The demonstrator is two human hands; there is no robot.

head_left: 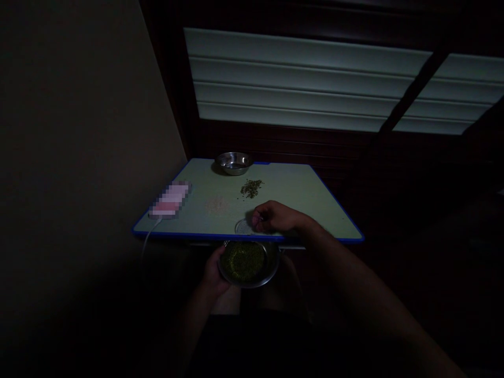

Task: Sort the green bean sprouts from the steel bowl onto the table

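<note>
- Head view: left hand (217,269) grips the near metal bowl (272,266) by its side, below the table (326,220) edge; green grains (246,261) inside.
- Right hand (271,216) curled at the clear dish (242,226); cannot tell whether it pinches anything.
- Done: dark pile (251,188), pale patch (217,205) lie apart.
- Left: plenty of grains in bowl; judged partway.

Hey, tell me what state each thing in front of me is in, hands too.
Left hand: gripping near bowl
Near bowl: held below tabletop edge, part-filled with green grains
Right hand: fingers curled, contents unclear
Clear dish: on tabletop, partly hidden
Far bowl: upright
Brown bits: loosely heaped
Pale bits: scattered
Pixelated device: cable attached
</note>
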